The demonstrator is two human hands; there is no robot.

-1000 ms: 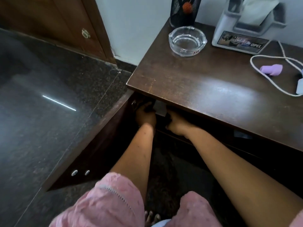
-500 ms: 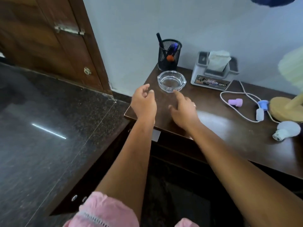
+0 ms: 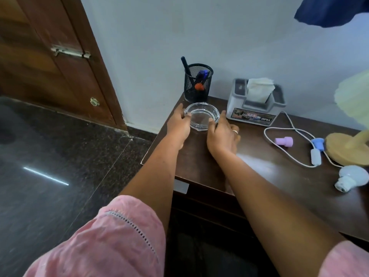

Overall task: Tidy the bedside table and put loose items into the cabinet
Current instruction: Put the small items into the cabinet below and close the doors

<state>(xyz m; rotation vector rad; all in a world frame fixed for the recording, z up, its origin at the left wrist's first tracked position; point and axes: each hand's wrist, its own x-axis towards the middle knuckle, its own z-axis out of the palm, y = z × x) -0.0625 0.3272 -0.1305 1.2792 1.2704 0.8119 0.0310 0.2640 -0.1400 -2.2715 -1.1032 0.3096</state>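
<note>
A clear glass ashtray (image 3: 202, 116) sits at the back left of the dark wooden bedside table (image 3: 279, 188). My left hand (image 3: 178, 125) holds its left side, thumb on the rim and fingers curled round the far edge. My right hand (image 3: 222, 134), with a ring on one finger, grips its right side the same way. The ashtray rests on the tabletop. Below the tabletop the cabinet opening (image 3: 201, 244) shows dark, and its inside is too dark to make out.
A black mesh pen holder (image 3: 198, 85) and a grey tissue box (image 3: 256, 105) stand against the wall behind the ashtray. To the right lie a white cable (image 3: 289, 131), a purple cap (image 3: 284, 140), a light bulb (image 3: 351, 178) and a yellow fan base (image 3: 346, 149).
Both hands came up out of the cabinet under the tabletop, reached across the table and closed round the glass ashtray. The view lifted from the cabinet to the tabletop.
</note>
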